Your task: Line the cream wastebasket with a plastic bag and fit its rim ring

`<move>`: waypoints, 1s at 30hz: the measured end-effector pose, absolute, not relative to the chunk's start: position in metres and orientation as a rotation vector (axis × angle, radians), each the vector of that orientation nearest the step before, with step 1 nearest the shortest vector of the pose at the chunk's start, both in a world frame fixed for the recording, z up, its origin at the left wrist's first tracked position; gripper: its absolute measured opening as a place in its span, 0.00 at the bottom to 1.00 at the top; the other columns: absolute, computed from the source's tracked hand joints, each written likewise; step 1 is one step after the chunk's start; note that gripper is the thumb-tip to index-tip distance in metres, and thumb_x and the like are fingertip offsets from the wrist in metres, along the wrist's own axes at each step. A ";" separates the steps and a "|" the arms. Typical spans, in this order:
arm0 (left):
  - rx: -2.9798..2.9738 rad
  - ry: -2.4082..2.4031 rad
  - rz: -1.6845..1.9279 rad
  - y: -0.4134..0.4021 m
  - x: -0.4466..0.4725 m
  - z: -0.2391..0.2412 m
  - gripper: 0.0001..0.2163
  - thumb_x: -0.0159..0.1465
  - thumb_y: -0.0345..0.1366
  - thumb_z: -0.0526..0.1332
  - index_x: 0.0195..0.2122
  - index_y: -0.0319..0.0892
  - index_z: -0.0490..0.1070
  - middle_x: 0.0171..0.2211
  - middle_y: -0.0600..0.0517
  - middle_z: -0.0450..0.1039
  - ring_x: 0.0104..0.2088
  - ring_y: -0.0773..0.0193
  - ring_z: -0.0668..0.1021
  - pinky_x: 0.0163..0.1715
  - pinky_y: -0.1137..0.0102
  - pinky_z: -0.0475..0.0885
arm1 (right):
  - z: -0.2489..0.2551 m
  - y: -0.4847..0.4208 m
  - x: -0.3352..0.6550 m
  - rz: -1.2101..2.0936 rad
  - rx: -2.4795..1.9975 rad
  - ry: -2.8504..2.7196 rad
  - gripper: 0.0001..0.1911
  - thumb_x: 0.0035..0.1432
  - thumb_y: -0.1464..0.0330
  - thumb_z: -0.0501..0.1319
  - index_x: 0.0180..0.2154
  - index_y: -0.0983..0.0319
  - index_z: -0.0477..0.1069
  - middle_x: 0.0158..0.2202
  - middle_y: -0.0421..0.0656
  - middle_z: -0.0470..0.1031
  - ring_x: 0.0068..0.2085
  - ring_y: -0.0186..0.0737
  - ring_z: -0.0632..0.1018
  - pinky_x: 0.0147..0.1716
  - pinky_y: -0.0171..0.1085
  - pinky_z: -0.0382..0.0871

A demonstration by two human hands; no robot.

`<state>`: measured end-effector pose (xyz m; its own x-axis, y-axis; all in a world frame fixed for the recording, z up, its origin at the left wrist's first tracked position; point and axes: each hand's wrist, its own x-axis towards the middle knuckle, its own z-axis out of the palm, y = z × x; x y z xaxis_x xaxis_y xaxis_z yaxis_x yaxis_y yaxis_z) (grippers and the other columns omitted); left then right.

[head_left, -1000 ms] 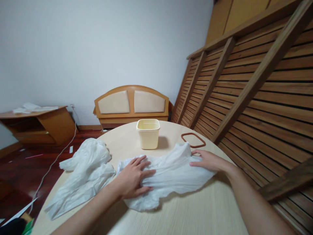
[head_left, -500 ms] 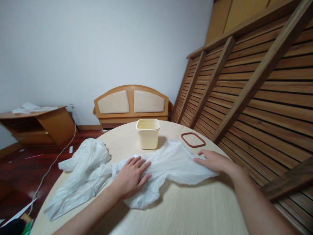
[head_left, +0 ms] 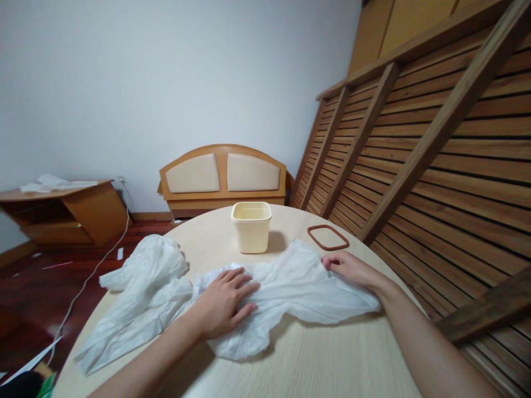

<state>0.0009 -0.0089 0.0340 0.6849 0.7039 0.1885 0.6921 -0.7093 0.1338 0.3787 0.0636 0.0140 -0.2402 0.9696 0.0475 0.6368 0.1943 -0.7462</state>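
A crumpled white plastic bag [head_left: 290, 287] lies spread across the round pale wooden table [head_left: 332, 365]. My left hand [head_left: 224, 303] rests flat on its left part, fingers stretched out and open. My right hand [head_left: 348, 269] lies on the bag's right end with its fingertips curled at the bag's top edge. A second white plastic bag [head_left: 136, 293] lies crumpled further left, touching the first one. Behind them stands a small cream plastic bin [head_left: 251, 226], upright and open-topped. A brown rectangular ring [head_left: 328, 237] lies flat to the bin's right.
A slatted wooden bed frame [head_left: 435, 143] leans along the right, close to the table's edge. A wooden headboard [head_left: 224, 177] stands against the far wall. On the left are a low wooden cabinet [head_left: 62, 213] and a white cable [head_left: 95, 265] on the dark floor.
My right hand has drawn back slightly toward the bag's upper right edge and curled its fingertips there. The bag's right end now lies flatter and longer. My left hand has barely shifted.
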 end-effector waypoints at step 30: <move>2.776 1.357 0.246 -0.011 0.002 0.035 0.24 0.69 0.47 0.54 0.63 0.44 0.66 0.63 0.44 0.69 0.65 0.43 0.67 0.63 0.47 0.64 | 0.026 0.052 0.389 1.165 -1.439 -1.695 0.40 0.57 0.56 0.64 0.66 0.61 0.53 0.46 0.51 0.80 0.43 0.50 0.82 0.41 0.45 0.76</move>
